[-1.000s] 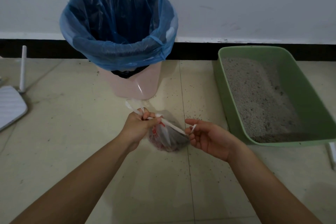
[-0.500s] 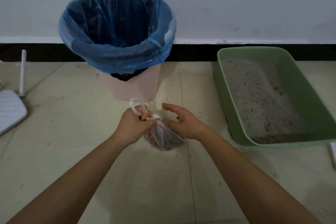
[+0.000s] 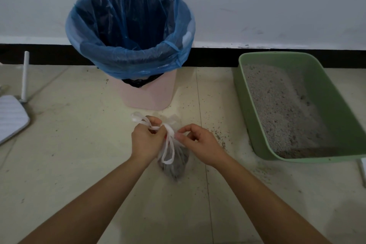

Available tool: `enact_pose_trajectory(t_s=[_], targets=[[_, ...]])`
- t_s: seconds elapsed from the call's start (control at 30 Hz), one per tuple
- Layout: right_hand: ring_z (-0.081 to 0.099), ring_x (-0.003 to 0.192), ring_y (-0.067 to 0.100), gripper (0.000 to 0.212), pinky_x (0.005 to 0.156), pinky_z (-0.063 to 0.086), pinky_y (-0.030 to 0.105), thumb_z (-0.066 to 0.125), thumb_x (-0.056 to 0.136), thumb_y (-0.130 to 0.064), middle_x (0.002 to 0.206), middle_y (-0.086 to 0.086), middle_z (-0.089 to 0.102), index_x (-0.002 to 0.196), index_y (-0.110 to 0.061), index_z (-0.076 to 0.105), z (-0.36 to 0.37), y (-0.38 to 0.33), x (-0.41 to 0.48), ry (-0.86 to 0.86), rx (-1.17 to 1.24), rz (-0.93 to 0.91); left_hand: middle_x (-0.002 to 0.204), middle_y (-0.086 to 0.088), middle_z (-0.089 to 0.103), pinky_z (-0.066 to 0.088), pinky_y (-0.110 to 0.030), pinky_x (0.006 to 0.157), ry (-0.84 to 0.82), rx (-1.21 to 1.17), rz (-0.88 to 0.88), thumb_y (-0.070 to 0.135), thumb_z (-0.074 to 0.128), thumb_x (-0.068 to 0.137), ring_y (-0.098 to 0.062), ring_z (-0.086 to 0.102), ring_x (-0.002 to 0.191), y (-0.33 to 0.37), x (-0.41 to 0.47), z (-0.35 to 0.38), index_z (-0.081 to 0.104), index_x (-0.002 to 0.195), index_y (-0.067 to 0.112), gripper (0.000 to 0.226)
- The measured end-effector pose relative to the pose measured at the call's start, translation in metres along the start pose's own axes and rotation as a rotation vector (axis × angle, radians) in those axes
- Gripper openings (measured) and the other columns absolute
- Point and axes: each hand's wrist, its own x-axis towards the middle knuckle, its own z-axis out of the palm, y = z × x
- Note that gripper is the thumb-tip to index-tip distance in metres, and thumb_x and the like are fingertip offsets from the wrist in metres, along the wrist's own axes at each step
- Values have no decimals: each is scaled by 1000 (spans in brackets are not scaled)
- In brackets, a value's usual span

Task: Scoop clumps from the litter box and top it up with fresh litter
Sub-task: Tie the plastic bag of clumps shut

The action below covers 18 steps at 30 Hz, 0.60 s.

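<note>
Just before the bin (image 3: 150, 95), left hand (image 3: 145, 142) grips, right hand (image 3: 201, 145) pinches the bag (image 3: 176, 168), litter box (image 3: 242, 105) well apart.

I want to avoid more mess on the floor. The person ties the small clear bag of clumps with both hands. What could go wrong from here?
The knot looks loose: the left hand grips one handle of the small clear plastic bag and the right hand pinches near the knot, so a slip could spill clumps.
The thin film might tear under a hard pull.
Steps may spread the scattered grey litter grains.
</note>
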Motion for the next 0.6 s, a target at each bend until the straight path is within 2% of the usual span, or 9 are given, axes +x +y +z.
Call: enact_pose_trajectory(t_s=[0.07,0.17,0.27,0.37,0.47,0.6], targets=[[55,58,2,13,58,48,17,73,83,-46,65,-9,61,90,-37,67,5,0,1,73,-79,-51,80,-5,69,51,-27,65,-90,-213,-136,2,64,86,-17,66,74,1,0,0,65,87,10,8],[52,55,3,9,59,47,18,79,81,-35,59,-12,57,82,-37,70,11,2,4,160,-95,-112,92,-8,71,50,-30,72,-212,-425,-291,1,66,85,-21,66,87,3,2,-3,69,97,10,16],[56,56,7,10,60,49,18,79,81,-32,60,-11,60,81,-38,71,11,4,5,174,-93,-132,101,-12,73,50,-36,86,-252,-509,-360,0,65,83,-23,67,96,4,2,-9,73,102,6,22],[59,63,10,7,61,45,11,79,81,-32,64,-12,62,84,-35,74,11,4,3,184,-142,-190,99,-15,73,53,-32,84,-256,-560,-352,6,69,84,-22,68,93,3,1,-9,72,103,1,20],[59,70,5,10,65,45,11,79,82,-31,73,-16,62,92,-30,78,11,7,-1,117,-167,-194,95,-10,75,55,-23,73,-216,-542,-322,2,72,82,-18,71,89,-1,1,-7,73,99,4,17],[62,77,-7,18,70,50,13,74,87,-30,85,-19,67,105,-27,77,4,14,-8,-100,-110,-64,91,-6,73,56,-30,77,-239,-472,-253,-2,76,76,-21,70,88,-6,2,-12,70,89,9,18]])
